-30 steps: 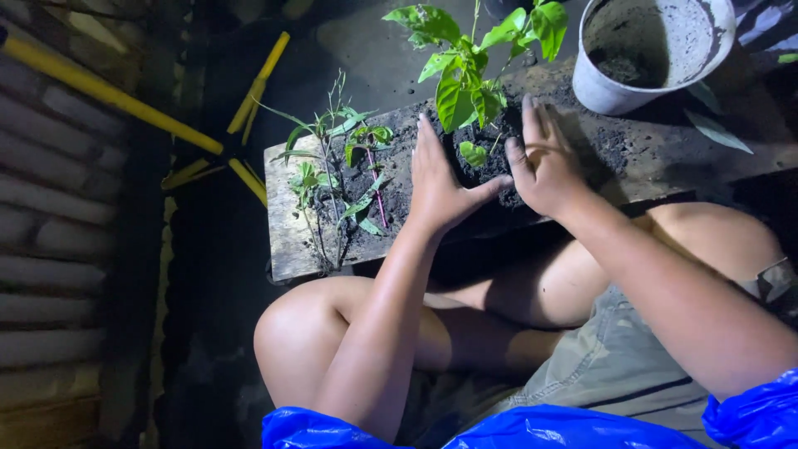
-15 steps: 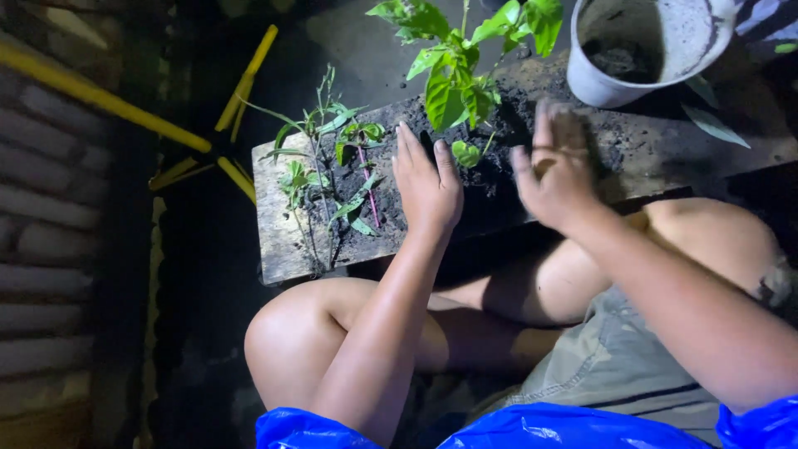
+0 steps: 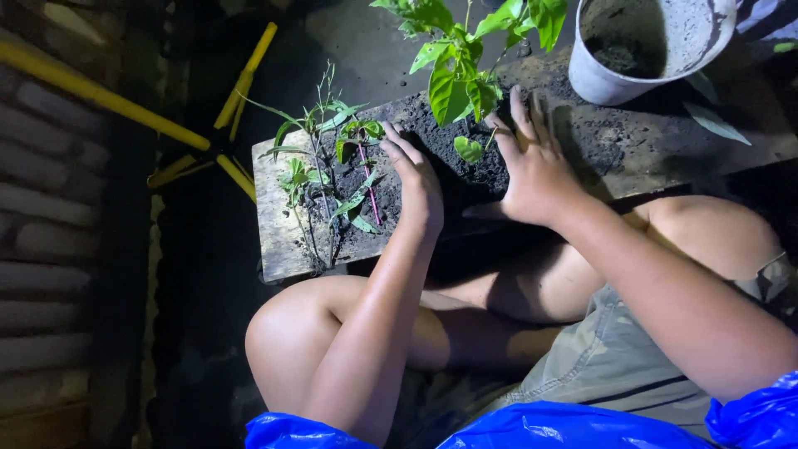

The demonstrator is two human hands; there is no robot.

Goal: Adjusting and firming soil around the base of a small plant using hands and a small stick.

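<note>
A mound of dark soil (image 3: 465, 162) lies on a wooden board (image 3: 278, 220) across my knees. A leafy green plant (image 3: 457, 79) stands upright in the mound. My left hand (image 3: 418, 179) presses flat against the mound's left side, fingers together and extended. My right hand (image 3: 534, 166) rests palm down on the soil to the right of the stem, fingers spread. Neither hand holds anything. Several thin seedlings (image 3: 328, 175) with narrow leaves and a reddish stem lie on the board's left part, left of my left hand.
A grey-white bucket (image 3: 594, 79) with soil inside stands on the board at the far right. Yellow bars (image 3: 125, 108) cross the dark ground to the left. Ribbed grey pipes or logs (image 3: 50, 249) line the left edge. A loose leaf (image 3: 716, 125) lies near the bucket.
Both hands lifted slightly off the mound half a second ago and have come back down onto the soil on either side of the plant's stem. The view has shifted a little.
</note>
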